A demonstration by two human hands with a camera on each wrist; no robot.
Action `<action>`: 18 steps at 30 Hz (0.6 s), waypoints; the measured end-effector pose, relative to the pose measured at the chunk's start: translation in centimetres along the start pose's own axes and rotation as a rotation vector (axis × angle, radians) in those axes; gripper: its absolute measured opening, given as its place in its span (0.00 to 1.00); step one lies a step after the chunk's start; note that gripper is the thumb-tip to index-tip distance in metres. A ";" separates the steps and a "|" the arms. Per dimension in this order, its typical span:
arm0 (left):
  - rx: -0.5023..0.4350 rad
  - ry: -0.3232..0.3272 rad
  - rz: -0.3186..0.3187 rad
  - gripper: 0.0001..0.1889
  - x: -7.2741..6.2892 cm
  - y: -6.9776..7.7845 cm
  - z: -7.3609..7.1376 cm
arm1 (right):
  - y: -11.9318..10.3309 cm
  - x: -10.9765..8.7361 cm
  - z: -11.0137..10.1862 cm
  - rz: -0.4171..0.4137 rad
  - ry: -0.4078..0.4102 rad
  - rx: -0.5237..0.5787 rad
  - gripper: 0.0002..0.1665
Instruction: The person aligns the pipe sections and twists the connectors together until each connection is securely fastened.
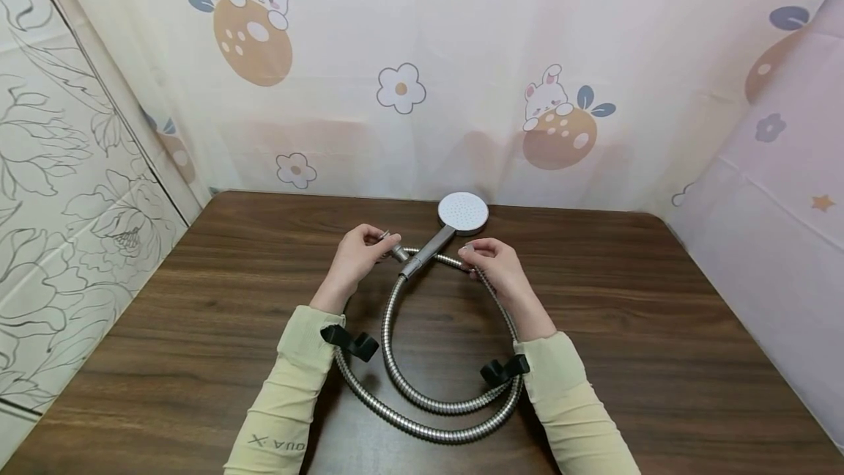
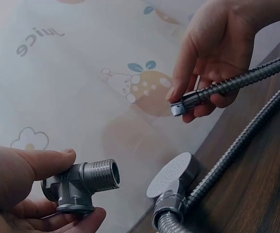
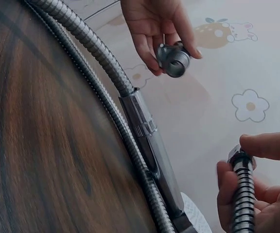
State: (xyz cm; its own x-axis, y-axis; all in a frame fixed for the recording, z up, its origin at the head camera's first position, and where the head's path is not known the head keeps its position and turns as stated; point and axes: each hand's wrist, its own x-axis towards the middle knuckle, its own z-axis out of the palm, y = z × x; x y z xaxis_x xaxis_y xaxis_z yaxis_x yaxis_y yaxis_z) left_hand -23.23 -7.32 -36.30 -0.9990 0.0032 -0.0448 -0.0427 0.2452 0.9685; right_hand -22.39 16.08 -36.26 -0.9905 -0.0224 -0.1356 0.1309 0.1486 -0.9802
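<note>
Between thumb and fingers, my left hand (image 1: 352,259) holds a metal tee fitting (image 2: 79,184). Its threaded outlet points toward the right hand in the left wrist view. My right hand (image 1: 497,270) pinches the end of a ribbed metal shower hose (image 1: 428,431), just behind its metal end nut (image 2: 179,108). The fitting and the hose end are apart. A shower head (image 1: 464,212) with a white face and grey handle (image 1: 431,248) lies between the hands, joined to the hose's other end. The hose loops over the table below both hands.
Everything rests on a dark wood-grain table (image 1: 217,328). Behind it hangs a cloth (image 1: 448,57) printed with rabbits and flowers. A flower-patterned panel (image 1: 72,167) stands at the left, and pinkish cloth (image 1: 778,240) hangs at the right. Black straps (image 1: 349,343) circle the wrists.
</note>
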 end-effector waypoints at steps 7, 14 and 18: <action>-0.022 0.002 0.005 0.19 0.1 0.2 0.3 | 0.0 0.1 1.0 -0.018 -0.021 -0.026 0.23; -0.041 0.003 -0.002 0.19 0.2 0.3 0.6 | 0.0 -0.1 1.7 -0.032 -0.033 -0.093 0.24; -0.031 0.006 0.005 0.20 0.2 0.4 0.8 | 0.0 -0.1 2.3 -0.058 -0.066 -0.123 0.24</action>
State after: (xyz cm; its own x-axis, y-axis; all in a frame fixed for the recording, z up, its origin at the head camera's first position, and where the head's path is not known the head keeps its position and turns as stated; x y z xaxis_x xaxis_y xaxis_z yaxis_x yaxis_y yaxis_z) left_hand -23.43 -6.48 -36.11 -0.9993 -0.0018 -0.0386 -0.0381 0.2146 0.9760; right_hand -22.22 13.83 -36.56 -0.9908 -0.0986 -0.0924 0.0634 0.2649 -0.9622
